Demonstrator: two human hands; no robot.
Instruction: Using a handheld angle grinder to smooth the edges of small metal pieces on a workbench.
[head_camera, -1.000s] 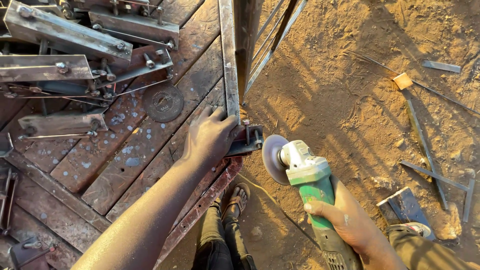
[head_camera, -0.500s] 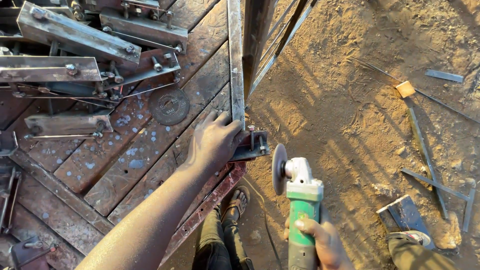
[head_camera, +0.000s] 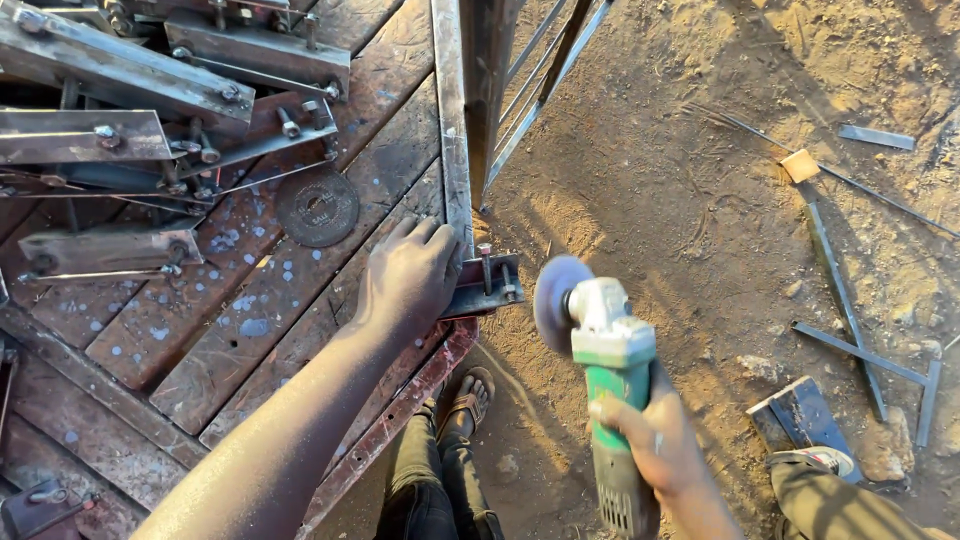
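Now left hand (head_camera: 408, 280) on bracket (head_camera: 485, 285), right hand (head_camera: 655, 440) gripping grinder (head_camera: 605, 370)

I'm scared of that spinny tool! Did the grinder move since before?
Yes. The grinder swung upright; its disc, once near the bracket, now sits slightly farther right of it.

Left hand (head_camera: 408, 275) on steel bracket (head_camera: 487, 284); right hand (head_camera: 650, 440) around green grinder (head_camera: 608, 370).

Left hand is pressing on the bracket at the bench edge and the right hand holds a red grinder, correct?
Not quite: the head view shows the grinder in the right hand is green, not red. The left hand does press on the bracket at the bench edge.
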